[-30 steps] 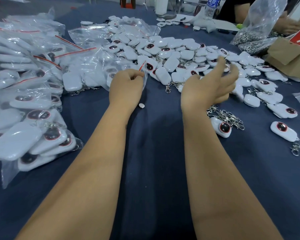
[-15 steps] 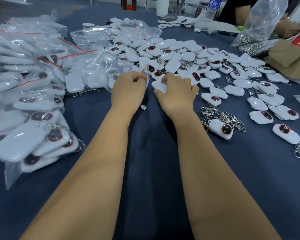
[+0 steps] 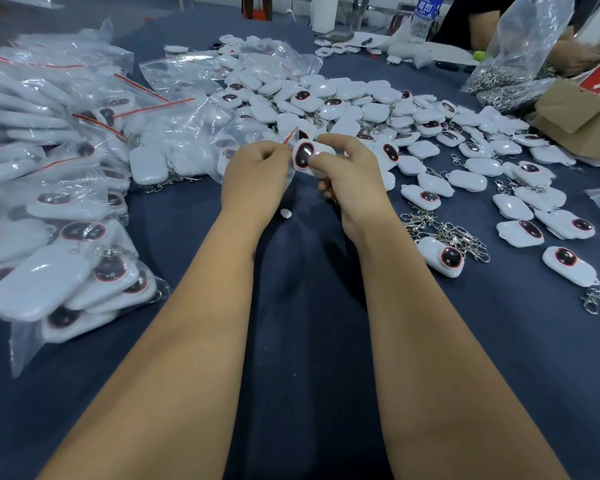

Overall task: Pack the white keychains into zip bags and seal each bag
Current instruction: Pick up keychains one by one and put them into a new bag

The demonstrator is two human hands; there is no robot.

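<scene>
A dark blue cloth-covered surface (image 3: 309, 341) carries the work, with the loose heap of white keychains (image 3: 354, 102) as its centre. Left of the heap, a bank of filled zip bags (image 3: 49, 202) with red seal strips lies stacked. Right of the heap, beyond more scattered keychains, sits a brown cardboard box (image 3: 575, 116), and behind it a clear sack of metal clasps (image 3: 510, 74). At the heap's near edge, the left hand (image 3: 253, 178) pinches the mouth of a clear zip bag (image 3: 243, 140). Touching it, the right hand (image 3: 350, 178) grips one white keychain (image 3: 307, 155), dark face up, at the bag's opening. Just below the hands lies a small white cap (image 3: 286, 213).
</scene>
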